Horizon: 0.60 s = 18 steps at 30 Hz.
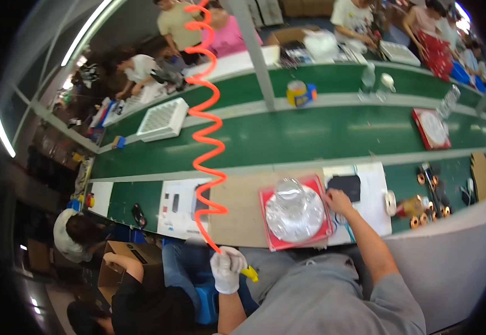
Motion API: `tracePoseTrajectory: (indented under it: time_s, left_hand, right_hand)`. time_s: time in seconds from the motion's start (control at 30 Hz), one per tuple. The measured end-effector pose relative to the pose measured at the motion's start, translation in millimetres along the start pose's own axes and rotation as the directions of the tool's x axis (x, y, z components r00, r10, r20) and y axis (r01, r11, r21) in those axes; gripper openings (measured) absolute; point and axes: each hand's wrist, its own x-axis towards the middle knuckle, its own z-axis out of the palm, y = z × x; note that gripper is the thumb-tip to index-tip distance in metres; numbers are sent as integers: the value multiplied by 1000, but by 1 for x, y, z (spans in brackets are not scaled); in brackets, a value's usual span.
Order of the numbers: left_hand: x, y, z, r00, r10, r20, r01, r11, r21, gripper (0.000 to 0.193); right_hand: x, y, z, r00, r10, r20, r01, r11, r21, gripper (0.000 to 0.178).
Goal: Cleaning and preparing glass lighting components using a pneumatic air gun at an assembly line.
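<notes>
My left hand (227,267), in a white glove, is closed round a yellow air blow gun (250,273) in front of the table's near edge. An orange coiled air hose (208,151) runs up from it. On the brown board in front of me lies a square red box (271,237) with a round, clear plastic cover (295,215) on it, shiny and domed in the middle. My bare right hand (339,202) is at the box's right edge, its fingers bent against the rim. A black flat pad (344,187) lies just beyond that hand.
A green conveyor belt (287,139) runs behind the table, carrying another red box (431,129) and a white crate (164,119). Copper-coloured rings (421,220) and a white computer mouse (390,203) lie to the right. Seated co-workers (154,296) are close on my left; others work across the belt.
</notes>
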Motion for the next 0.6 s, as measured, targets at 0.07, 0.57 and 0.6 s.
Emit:
tracePoseTrajectory:
  time_s: [0.07, 0.57, 0.6]
  left_hand:
    - [-8, 1, -3, 1000, -1, -3, 1, 1000, -30, 39]
    - [-6, 3, -10, 999, -2, -39, 0, 998, -65, 40]
    - [-5, 2, -10, 999, 1, -33, -3, 998, -67, 40]
  right_hand:
    - [-6, -5, -1, 996, 40, 78, -37, 999, -39, 32]
    - [11, -23, -16, 986, -31, 162, 107, 868, -484, 28]
    - [12, -28, -16, 986, -37, 163, 112, 868, -483, 28]
